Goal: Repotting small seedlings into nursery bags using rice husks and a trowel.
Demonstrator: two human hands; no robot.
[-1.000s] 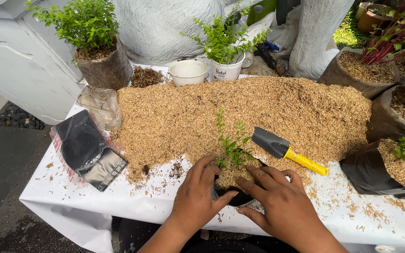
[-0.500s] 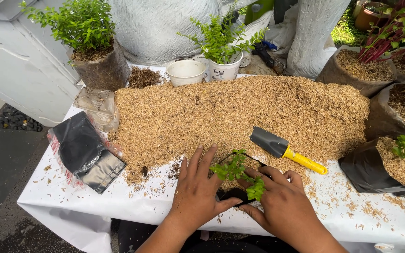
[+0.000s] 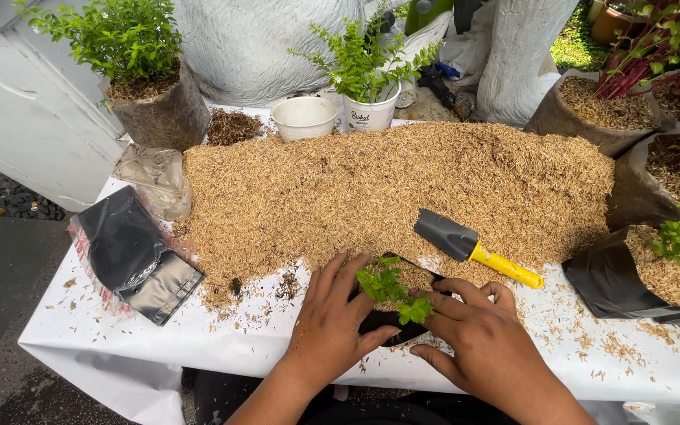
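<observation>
Head view: the left hand (image 3: 332,319) and the right hand (image 3: 478,342) cup a small black grow bag (image 3: 387,321) at the near edge of the white-covered table (image 3: 120,334), just in front of the large heap of rice husk (image 3: 395,189). Both hands are partly open, fingers spread, with palms and thumbs pressed to the bag's sides; neither is fully closed around it. The seedling (image 3: 391,285) in the bag has changed attitude: one second ago it stood upright, and it now leans toward the right hand, its top leaves low over the bag's mouth. This suggests the husk fill does not yet hold the stem firm. A yellow-handled trowel (image 3: 474,248) lies untouched on the heap, just beyond the right hand.
</observation>
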